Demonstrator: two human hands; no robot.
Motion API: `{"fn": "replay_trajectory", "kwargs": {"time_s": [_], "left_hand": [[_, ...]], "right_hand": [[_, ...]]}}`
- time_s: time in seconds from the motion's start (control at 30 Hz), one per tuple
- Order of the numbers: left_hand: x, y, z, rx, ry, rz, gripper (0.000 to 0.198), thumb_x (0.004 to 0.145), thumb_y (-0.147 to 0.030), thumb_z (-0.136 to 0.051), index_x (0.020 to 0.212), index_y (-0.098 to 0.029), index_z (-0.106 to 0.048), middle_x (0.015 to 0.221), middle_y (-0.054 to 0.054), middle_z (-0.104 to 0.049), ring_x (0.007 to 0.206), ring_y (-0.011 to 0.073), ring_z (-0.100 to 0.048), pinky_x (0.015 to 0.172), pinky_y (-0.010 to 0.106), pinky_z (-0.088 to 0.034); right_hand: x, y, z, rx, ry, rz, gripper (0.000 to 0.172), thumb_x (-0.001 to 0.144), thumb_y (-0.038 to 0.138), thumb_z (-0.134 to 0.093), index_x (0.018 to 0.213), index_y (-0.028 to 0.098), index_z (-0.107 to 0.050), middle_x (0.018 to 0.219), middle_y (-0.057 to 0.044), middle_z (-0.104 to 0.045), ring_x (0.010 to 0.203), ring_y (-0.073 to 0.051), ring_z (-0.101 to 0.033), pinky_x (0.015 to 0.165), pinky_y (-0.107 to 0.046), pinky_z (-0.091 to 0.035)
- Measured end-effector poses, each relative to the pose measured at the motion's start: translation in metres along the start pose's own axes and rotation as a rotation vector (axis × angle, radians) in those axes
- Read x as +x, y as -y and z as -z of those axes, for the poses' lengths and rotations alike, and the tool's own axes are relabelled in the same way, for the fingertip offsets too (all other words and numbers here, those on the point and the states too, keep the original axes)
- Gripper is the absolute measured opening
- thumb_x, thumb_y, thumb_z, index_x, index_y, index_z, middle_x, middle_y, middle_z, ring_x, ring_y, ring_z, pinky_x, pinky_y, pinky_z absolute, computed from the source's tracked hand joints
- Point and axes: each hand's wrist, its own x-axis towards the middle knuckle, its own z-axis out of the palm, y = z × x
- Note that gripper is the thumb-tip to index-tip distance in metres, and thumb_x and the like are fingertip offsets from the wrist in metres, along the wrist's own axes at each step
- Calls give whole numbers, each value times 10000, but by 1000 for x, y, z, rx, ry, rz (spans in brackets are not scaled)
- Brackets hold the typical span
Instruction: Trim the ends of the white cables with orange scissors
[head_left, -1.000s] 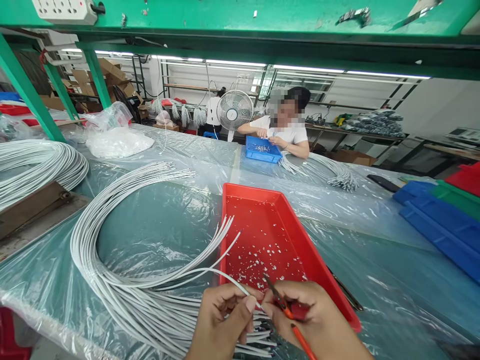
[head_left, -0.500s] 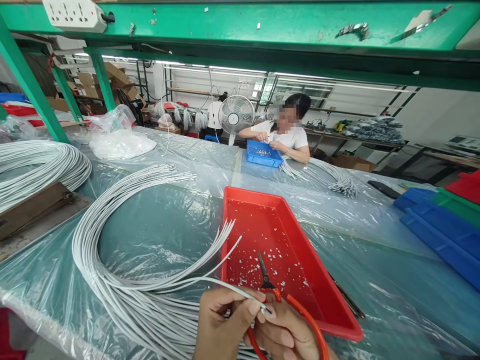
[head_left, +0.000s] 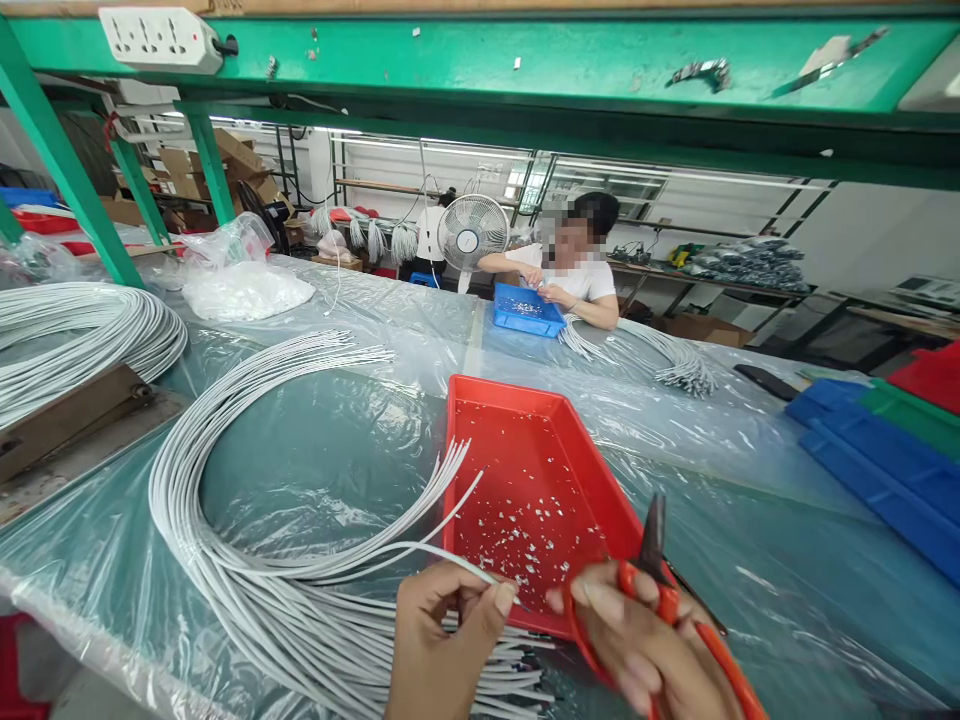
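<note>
At bottom centre, one white cable (head_left: 457,557) is pinched between thumb and forefinger of the left hand (head_left: 446,640), its tip seen against the red tray (head_left: 600,490). At lower right, orange-handled scissors (head_left: 666,600) are gripped by the right hand's (head_left: 645,640) curled fingers, blades pointed upward.

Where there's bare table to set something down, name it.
Open sheeting lies inside the curved white cables, and between the red tray and blue bins. Crowded around the tray's near end: cable ends, left hand, right hand with scissors.
</note>
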Motion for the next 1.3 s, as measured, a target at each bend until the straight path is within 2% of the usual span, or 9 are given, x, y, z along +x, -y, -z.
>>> {"fn": "replay_trajectory", "kwargs": {"time_s": [0.1,0.17,0.27,0.33,0.43,0.57,0.77,1.07,1.3], "left_hand": [[2,-2,-1,-86,56,138,296,680,-370,-659,524,-126,-600,463,-42,-409,463,72,-298,460,201,-267],[2,-5,-2,-82,54,179,315,676,-385,-660,520,-120,-593,456,-59,-365,439,55,-227,426,196,-207],[1,-10,-3,-76,55,196,311,669,-377,-671,517,-118,-589,454,-66,-353,433,49,-204,408,197,-162],[1,-11,-4,-95,49,193,306,665,-370,-679,515,-118,-591,447,-69,-351,434,48,-211,407,192,-165],[2,-11,-5,-130,38,200,279,666,-366,-682,548,-119,-630,446,-70,-372,428,43,-222,415,175,-209],[3,-2,-5,-150,31,156,192,668,-327,-691,622,-141,-686,508,-22,-549,506,80,-428,531,184,-365],[-2,11,-1,13,12,-93,112,717,-250,-640,695,-163,-708,724,64,-706,617,163,-557,600,246,-438],[-4,9,-1,164,-26,-434,178,711,-73,-580,707,-186,-717,600,21,-666,518,122,-523,493,194,-394],[-6,10,-6,133,-118,-457,203,682,-54,-585,685,-196,-731,521,2,-611,462,104,-471,457,187,-350]], "right_hand": [[23,6,19,-770,-255,193,231,733,400,-534,686,183,-598,472,-3,-477,457,-151,-459,430,-239,-273],[33,10,26,-1284,-408,184,175,733,325,-518,631,200,-585,549,-46,-568,532,-202,-517,447,-252,-240],[37,12,28,-1592,-482,162,197,753,315,-504,592,211,-550,555,-51,-597,534,-216,-534,439,-243,-221],[35,10,26,-1527,-477,202,214,760,325,-504,583,208,-536,523,-30,-572,501,-194,-517,429,-236,-241],[27,4,18,-1057,-291,313,258,779,366,-503,606,185,-567,534,-15,-567,494,-160,-517,439,-224,-340],[11,-1,-2,-588,-166,438,126,696,279,-630,727,156,-629,631,-27,-619,539,-142,-557,502,-201,-434],[-2,4,-20,-750,-226,729,63,718,168,-556,664,182,-586,534,14,-531,482,-109,-471,544,-219,-431],[-3,8,-19,-969,-223,926,111,683,87,-500,692,187,-546,528,42,-533,465,-103,-474,609,-235,-441],[-1,7,-24,-1016,-289,953,99,697,112,-505,633,188,-499,491,47,-487,442,-97,-439,586,-222,-441]]}}
